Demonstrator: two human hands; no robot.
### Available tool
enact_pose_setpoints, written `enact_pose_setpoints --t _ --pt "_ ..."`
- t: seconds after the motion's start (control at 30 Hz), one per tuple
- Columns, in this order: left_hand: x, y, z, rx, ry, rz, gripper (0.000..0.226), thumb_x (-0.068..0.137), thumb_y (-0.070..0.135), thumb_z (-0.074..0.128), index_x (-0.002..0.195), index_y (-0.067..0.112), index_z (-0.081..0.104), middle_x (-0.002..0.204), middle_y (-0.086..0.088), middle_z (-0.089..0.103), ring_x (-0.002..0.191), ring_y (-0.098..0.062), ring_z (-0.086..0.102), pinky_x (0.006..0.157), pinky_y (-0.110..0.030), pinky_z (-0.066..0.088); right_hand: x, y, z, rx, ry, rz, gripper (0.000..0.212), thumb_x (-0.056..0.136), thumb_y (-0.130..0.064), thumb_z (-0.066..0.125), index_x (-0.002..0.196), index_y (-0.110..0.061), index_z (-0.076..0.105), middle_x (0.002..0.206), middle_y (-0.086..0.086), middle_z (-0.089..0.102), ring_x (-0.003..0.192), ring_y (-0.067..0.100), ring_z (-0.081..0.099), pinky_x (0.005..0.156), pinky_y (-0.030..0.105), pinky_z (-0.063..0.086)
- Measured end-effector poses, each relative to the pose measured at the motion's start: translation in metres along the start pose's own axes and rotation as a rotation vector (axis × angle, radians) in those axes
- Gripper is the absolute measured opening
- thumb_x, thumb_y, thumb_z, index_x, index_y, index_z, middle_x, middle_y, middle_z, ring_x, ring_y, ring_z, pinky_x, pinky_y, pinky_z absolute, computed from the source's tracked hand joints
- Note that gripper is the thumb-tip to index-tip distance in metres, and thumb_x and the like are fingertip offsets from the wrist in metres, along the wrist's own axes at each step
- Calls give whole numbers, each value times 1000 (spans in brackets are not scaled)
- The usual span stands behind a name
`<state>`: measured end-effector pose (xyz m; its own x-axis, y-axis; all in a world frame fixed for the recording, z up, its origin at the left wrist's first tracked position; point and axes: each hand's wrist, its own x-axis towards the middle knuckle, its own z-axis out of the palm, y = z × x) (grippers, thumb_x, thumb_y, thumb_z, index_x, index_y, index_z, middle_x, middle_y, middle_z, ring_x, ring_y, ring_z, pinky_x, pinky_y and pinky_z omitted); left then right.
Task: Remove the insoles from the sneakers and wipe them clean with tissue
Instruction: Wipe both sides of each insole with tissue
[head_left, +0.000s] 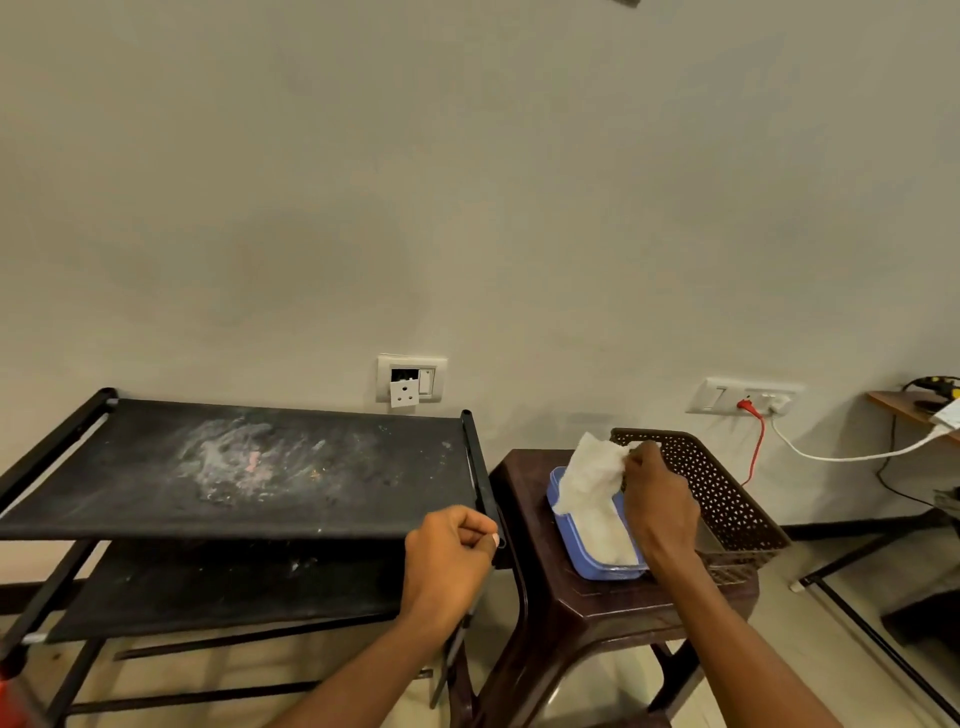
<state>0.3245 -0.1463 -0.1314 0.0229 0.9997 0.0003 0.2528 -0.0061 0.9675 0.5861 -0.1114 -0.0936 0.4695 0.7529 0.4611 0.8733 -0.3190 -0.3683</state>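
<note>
Head view: my right fingertips (635, 453) pinch a white tissue (592, 478), lifted half out of the blue tissue box (574, 545) on the dark brown stool (524, 499). My right hand (660, 501) hides part of the perforated brown basket (727, 488) just behind the box. My left hand (447, 556) is a loose, empty fist before the dusty black shoe rack (234, 467), covering its corner.

I have both bare forearms reaching forward. My left hand (451, 551) is curled in a fist, back up, holding nothing I can see. My right hand (660, 499) is farther out, fingertips pinching tissue (592, 478).
</note>
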Motion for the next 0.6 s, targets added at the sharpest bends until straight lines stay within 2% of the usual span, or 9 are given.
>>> enact_pose_setpoints --t 0.1,0.17,0.2,0.27,0.33,0.43,0.47,0.5,0.6 --pt "-4 9 5 0 -6 2 11 89 17 79 86 26 76 75 7 75 69 -1 71 60 -10 54 2 -1 -13 94 73 96 12 103 -26 45 102 -15 51 84 15 68 77 36 64 61 35 39" --pt "-4 20 11 -18 -33 -3 7 88 22 81 91 24 75 81 7 75 72 -3 72 62 -13 57 1 -1 -20 183 75 111 8 102 -25 46 98 -19 51 81 12 68 74 34 65 60 38 46" --pt "-2 25 14 -24 -59 -4 14 86 27 83 96 23 74 86 8 75 75 -4 72 67 -16 60 -1 -3 -27 263 89 131 7 101 -24 46 96 -22 51 78 9 68 69 32 66 59 41 51" --pt "2 37 24 0 -147 2 41 80 38 87 112 21 68 105 12 71 88 -5 71 79 -21 59 -4 -7 -39 449 120 161 13 101 -21 47 91 -28 51 73 4 68 57 25 67 55 47 57" --pt "2 53 39 21 -275 32 71 73 51 89 130 25 54 118 18 56 107 -7 62 91 -24 54 -10 -12 -54 578 119 126 14 102 -21 48 92 -28 53 75 3 69 50 20 67 50 47 59" --pt "-1 82 58 -53 -377 36 120 49 78 86 145 20 41 136 14 48 127 -12 53 102 -33 51 -22 -19 -73 725 83 62 11 103 -21 49 96 -25 57 85 5 70 59 23 71 52 45 60" --pt "-3 91 61 -120 -374 14 128 44 80 86 147 20 41 142 11 50 129 -15 54 104 -37 51 -25 -21 -79 743 80 57 11 103 -23 50 95 -26 58 88 4 71 65 24 72 55 46 61" --pt "-2 97 64 -205 -357 7 117 49 76 88 144 20 48 142 8 56 126 -16 59 104 -41 54 -27 -22 -84 770 74 54 12 102 -24 52 94 -27 59 89 4 71 68 26 72 56 46 61" --pt "-2 105 59 -399 -229 -16 25 84 35 84 101 19 74 103 -3 80 96 -23 76 89 -54 61 -33 -23 -97 803 45 48 10 101 -32 54 93 -31 59 87 4 73 66 26 73 60 48 61"
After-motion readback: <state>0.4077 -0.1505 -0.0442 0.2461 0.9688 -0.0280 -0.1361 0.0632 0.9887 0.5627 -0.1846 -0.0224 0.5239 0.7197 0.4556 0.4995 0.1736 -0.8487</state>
